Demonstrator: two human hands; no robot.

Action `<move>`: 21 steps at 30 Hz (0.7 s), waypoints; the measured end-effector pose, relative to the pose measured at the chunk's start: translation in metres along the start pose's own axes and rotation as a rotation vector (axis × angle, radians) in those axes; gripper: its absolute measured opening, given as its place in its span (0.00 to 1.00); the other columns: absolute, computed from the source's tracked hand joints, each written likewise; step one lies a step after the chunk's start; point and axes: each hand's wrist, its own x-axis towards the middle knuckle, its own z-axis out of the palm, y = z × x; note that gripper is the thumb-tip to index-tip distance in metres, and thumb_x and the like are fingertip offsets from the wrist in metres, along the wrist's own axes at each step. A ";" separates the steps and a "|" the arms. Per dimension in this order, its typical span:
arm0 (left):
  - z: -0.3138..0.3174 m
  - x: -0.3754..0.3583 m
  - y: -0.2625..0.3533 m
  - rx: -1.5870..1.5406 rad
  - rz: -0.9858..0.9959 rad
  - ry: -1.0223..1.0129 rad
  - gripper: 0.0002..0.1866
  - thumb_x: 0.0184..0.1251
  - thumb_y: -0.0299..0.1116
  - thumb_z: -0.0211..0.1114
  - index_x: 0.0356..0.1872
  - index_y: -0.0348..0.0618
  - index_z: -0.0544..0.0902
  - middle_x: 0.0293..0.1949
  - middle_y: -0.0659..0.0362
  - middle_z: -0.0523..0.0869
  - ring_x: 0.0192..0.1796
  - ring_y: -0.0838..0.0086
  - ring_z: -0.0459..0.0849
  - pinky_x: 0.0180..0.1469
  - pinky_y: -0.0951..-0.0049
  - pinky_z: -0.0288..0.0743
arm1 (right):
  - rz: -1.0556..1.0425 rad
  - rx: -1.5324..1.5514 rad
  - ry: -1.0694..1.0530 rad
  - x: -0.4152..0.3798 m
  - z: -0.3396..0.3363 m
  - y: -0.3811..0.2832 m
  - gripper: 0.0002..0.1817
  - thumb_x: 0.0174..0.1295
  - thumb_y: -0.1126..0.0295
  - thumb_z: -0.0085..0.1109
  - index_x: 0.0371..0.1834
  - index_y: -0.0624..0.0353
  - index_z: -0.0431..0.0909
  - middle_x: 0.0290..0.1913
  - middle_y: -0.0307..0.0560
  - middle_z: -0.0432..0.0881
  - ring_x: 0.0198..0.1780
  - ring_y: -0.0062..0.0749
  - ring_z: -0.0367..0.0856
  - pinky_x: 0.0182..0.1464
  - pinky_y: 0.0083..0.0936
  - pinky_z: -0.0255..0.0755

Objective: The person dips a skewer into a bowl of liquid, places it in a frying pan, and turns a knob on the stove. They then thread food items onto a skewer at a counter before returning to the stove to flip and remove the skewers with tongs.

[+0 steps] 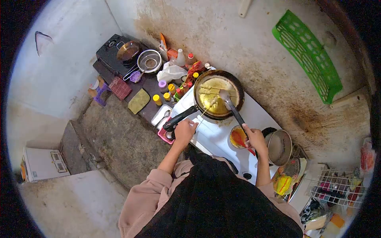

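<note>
"Since containers are to be listed first, what is noted in the frying pan (240, 86)?"

"Yellow oil (219, 107) is contained there, and skewers (205, 91) of food are laid in it. Just beside the pan, a bowl (230, 139) is part-filled with orange-yellow matter, in which a red spoon (238, 137) is rested. A pot (281, 148) is placed farther right; its contents cannot be made out."

"And the surface and room?"

"The pan is supported on a white stovetop (212, 135). Capped jars (157, 100) are grouped near a sieve (150, 60). The wall (178, 23) is stained brown, and a green rack (309, 59) is fixed to it."

"How are the hands posed?"

"By the left hand (185, 131), held low beside the pan handle (180, 118), a skewer stick (204, 113) is pinched, its far end over the oil; whether the handle is touched cannot be told. The right hand (256, 139) is extended above the bowl, fingers curled around a dark-handled utensil (237, 114) whose metal head is set in the pan."
</note>
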 end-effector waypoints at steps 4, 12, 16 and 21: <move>0.009 0.004 -0.008 -0.055 -0.006 -0.065 0.12 0.56 0.40 0.59 0.30 0.41 0.83 0.22 0.47 0.81 0.28 0.55 0.81 0.34 0.63 0.75 | -0.012 0.090 -0.070 -0.004 0.003 -0.005 0.31 0.57 0.43 0.48 0.20 0.66 0.75 0.12 0.46 0.72 0.11 0.28 0.72 0.15 0.25 0.67; 0.025 0.012 -0.026 -0.186 -0.054 -0.180 0.15 0.58 0.40 0.52 0.31 0.42 0.84 0.24 0.46 0.81 0.30 0.55 0.81 0.37 0.63 0.74 | -0.020 -0.072 0.015 0.002 -0.005 0.002 0.31 0.57 0.43 0.48 0.21 0.67 0.75 0.12 0.45 0.72 0.12 0.28 0.72 0.15 0.25 0.67; 0.023 0.011 -0.019 -0.216 -0.052 -0.205 0.17 0.58 0.42 0.51 0.31 0.41 0.84 0.24 0.46 0.81 0.30 0.56 0.82 0.37 0.65 0.73 | -0.039 0.049 -0.065 -0.012 -0.002 -0.009 0.32 0.56 0.42 0.48 0.19 0.68 0.74 0.11 0.46 0.71 0.12 0.30 0.73 0.16 0.26 0.68; 0.027 0.013 -0.023 -0.289 -0.063 -0.243 0.18 0.58 0.43 0.51 0.32 0.40 0.84 0.23 0.50 0.82 0.27 0.63 0.82 0.33 0.69 0.73 | -0.018 -0.042 0.014 -0.003 -0.003 -0.001 0.32 0.57 0.43 0.48 0.22 0.68 0.76 0.12 0.45 0.72 0.12 0.29 0.73 0.17 0.25 0.68</move>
